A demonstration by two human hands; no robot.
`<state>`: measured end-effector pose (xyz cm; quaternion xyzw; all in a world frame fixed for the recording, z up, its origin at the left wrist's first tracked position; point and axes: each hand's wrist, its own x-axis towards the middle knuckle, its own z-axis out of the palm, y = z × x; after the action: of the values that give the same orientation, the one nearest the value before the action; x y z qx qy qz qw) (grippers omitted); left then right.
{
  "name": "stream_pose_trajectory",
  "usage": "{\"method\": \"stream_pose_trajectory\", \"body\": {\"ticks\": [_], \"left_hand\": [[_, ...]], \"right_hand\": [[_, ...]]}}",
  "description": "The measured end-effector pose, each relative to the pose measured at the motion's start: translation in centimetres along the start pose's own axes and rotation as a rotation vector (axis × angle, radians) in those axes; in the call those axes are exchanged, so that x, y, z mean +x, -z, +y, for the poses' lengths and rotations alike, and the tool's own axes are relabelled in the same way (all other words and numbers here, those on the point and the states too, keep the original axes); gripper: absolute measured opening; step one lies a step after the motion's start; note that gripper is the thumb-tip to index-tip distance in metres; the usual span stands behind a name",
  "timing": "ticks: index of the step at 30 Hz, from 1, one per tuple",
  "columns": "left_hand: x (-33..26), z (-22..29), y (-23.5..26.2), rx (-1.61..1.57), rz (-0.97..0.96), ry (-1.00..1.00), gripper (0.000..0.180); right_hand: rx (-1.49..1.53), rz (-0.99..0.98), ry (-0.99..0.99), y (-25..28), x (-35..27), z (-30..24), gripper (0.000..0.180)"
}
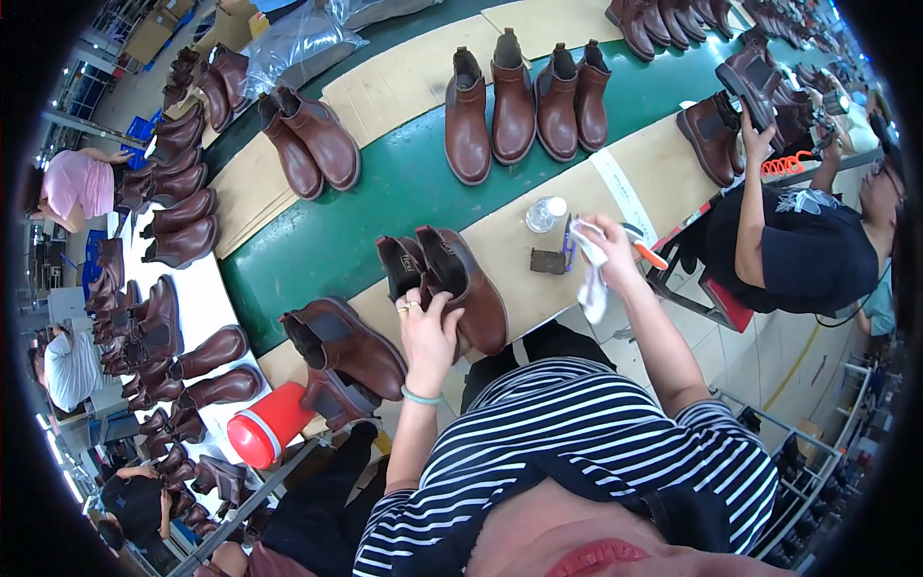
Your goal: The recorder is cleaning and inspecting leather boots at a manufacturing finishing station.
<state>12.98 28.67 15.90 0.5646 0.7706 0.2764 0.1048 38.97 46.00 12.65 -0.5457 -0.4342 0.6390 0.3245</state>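
My left hand (pixel 430 332), with a ring and a pale bracelet at the wrist, has bent fingers on a brown ankle boot (pixel 400 267). Its pair, another brown ankle boot (pixel 471 298), stands close against it at the right. A white cloth (pixel 592 281) is pinched in my right hand (pixel 612 252) and hangs down over the bench's near edge. Left of the cloth lies a dark brown block (pixel 548 261) beside a purple-handled tool, partly covered. Behind them stands a clear bottle (pixel 546 213) with a white cap. An orange-handled tool (pixel 649 253) is just right of my right hand.
More brown boots (pixel 346 346) sit left of my left hand, by a red cylindrical container (pixel 269 423). Several boots (pixel 514 101) stand across the green belt (pixel 404 183). Cardboard (pixel 538 298) covers the near edge. At right, a co-worker (pixel 808 240) holds up a boot.
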Motion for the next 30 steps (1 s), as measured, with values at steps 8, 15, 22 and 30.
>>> {"method": "stream_pose_trajectory", "body": {"ticks": [8,15,22,30], "left_hand": [[-1.0,0.9,0.5,-0.078,-0.068,0.030,0.040],[-1.7,1.1,0.0,-0.182,0.004,0.086,0.046],[-1.0,0.1,-0.1,-0.085,0.016,0.169,0.040],[-0.5,1.9,-0.2,-0.086,0.036,0.216,0.037]], "right_hand": [[-0.146,0.083,0.559,-2.9,7.2,4.8,0.022],[0.056,-0.236,0.387,-1.1,4.9,3.0,0.030],[-0.500,-0.305,1.281,-1.5,-1.2,-1.5,0.036],[-0.072,-0.215,0.662,-0.7,3.4,-2.4,0.032]]}}
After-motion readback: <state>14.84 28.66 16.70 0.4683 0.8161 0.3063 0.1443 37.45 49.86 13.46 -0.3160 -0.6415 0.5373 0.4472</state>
